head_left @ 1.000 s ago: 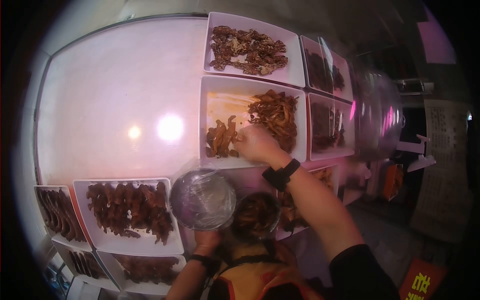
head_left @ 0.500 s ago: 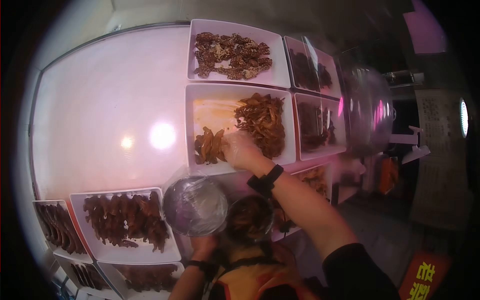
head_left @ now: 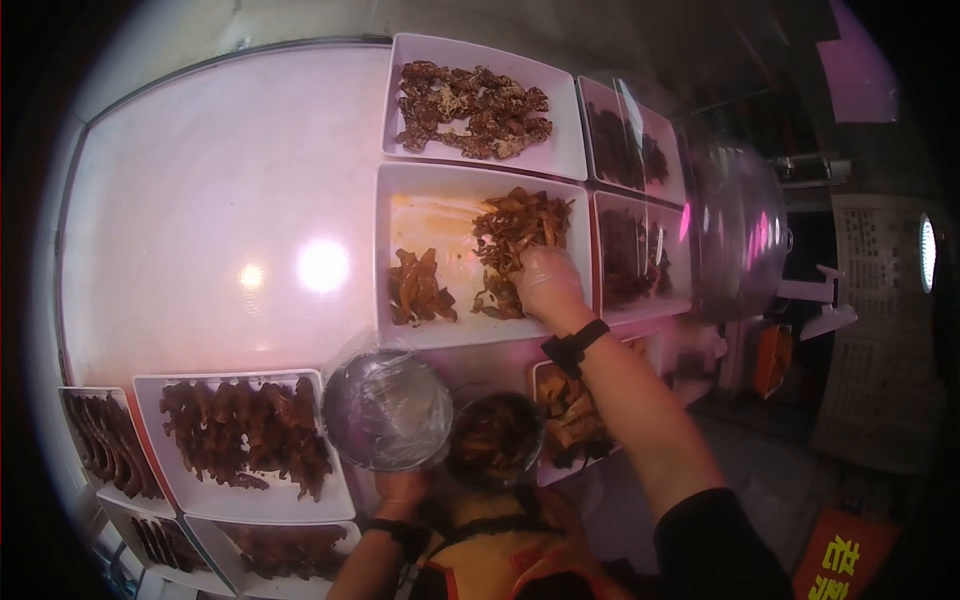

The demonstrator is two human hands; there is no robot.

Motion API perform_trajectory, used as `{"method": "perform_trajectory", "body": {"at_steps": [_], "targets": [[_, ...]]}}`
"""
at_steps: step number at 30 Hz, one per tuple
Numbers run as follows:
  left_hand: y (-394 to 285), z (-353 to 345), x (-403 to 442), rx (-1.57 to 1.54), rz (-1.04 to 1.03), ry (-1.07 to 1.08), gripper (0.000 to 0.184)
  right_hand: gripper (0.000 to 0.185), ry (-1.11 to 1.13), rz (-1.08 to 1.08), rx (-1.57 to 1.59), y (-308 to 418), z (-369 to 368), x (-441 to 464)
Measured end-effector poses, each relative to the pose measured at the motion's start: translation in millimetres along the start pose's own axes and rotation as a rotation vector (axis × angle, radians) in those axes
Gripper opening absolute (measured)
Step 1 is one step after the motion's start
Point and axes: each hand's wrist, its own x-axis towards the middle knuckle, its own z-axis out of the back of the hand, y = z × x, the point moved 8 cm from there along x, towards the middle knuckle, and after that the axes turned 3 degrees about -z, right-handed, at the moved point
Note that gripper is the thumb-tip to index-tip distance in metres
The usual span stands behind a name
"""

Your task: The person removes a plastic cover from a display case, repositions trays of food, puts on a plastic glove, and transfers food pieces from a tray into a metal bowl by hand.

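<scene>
In the middle white tray [head_left: 425, 222], at its 4 o'clock (clock centred on this tray, 12 = top of view), my right hand [head_left: 549, 280], apparently in a clear glove, is pressed into the large heap of brown strips [head_left: 522, 222]; fingertips buried, so I cannot tell whether they grip any. Smaller heap [head_left: 420, 288] at 8. My left hand [head_left: 402, 484] is at the near rim of the plastic-lined bowl [head_left: 345, 425], which sits outside the tray at 7; fingers hidden, grip cannot be told. Risks, my judgement: glossy strips could slip if pinched loosely and drop outside the tray; the crumpled film [head_left: 405, 398] could slump if snagged; my forearm [head_left: 645, 435], crossing above the 5 o'clock tray [head_left: 549, 474], could brush its yellowish-brown pieces [head_left: 577, 415]. Other containers: dark bowl [head_left: 453, 447] at 6, brown pieces; 12 o'clock tray [head_left: 562, 108], seed-coated pieces [head_left: 478, 103]; 8 o'clock tray [head_left: 320, 502], dark pieces [head_left: 240, 425].
</scene>
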Motion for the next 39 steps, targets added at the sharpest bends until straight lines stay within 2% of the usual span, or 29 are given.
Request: {"method": "perform_trajectory", "body": {"at_steps": [4,6,7,9,13,15,19,20,22,23,25,28,30,32,34,35,36,38,39], "targets": [[6,-4,-7,0.035,0.04,-0.036,0.042,0.026,0.024,-0.084,0.189,-13,27,-7],[9,-9,-7,-0.016,0.145,0.1,0.042,0.022,-0.068,0.079,0.221,-17,60,-18],[11,-12,-8,-0.022,0.143,0.1,0.042,0.022,-0.069,0.078,0.215,-28,67,-19],[11,-8,-6,-0.089,0.092,-0.005,0.043,0.02,-0.095,0.271,-0.027,-28,79,-26],[9,-4,-4,-0.091,0.092,0.006,0.043,0.018,-0.084,0.213,0.047,-36,86,-28],[5,-2,-4,-0.07,0.056,-0.008,0.043,0.015,-0.225,0.276,0.182,-36,95,-31],[8,-5,-7,-0.064,0.023,-0.049,0.043,0.017,-0.263,0.216,0.358,-60,82,-17],[6,-4,-4,-0.047,0.04,-0.014,0.043,0.018,-0.115,0.293,0.378,-74,55,-1],[8,-4,-4,-0.028,0.059,0.021,0.043,0.019,0.035,0.368,0.396,-70,44,11],[8,-5,-5,-0.016,0.031,0.011,0.044,0.019,0.274,-0.02,0.716,-95,22,23],[5,-2,-4,-0.005,0.005,0.001,0.044,0.018,0.512,-0.425,1.013,-104,-2,16],[5,-7,-4,-0.031,0.026,0.02,0.045,0.018,0.422,-0.485,0.888,-108,4,14],[27,-20,-12,-0.123,0.171,-0.005,0.045,0.02,0.118,0.473,-0.049,-45,39,11],[21,-13,-10,-0.05,0.128,0.02,0.044,0.026,0.251,0.339,0.151,-22,43,1],[15,-13,-8,0.015,0.076,0.046,0.043,0.03,0.303,0.173,0.548,-17,34,3],[15,-13,-7,-0.018,0.059,0.016,0.043,0.035,0.283,0.306,0.424,-3,35,1],[15,-11,-7,-0.05,0.041,-0.015,0.043,0.035,0.286,0.308,0.427,16,47,-6],[15,-9,-8,-0.058,0.039,-0.024,0.043,0.039,0.623,0.267,0.417,55,45,-30],[14,-8,-8,-0.068,0.032,-0.034,0.043,0.039,0.624,0.268,0.418,64,38,-28]]}}
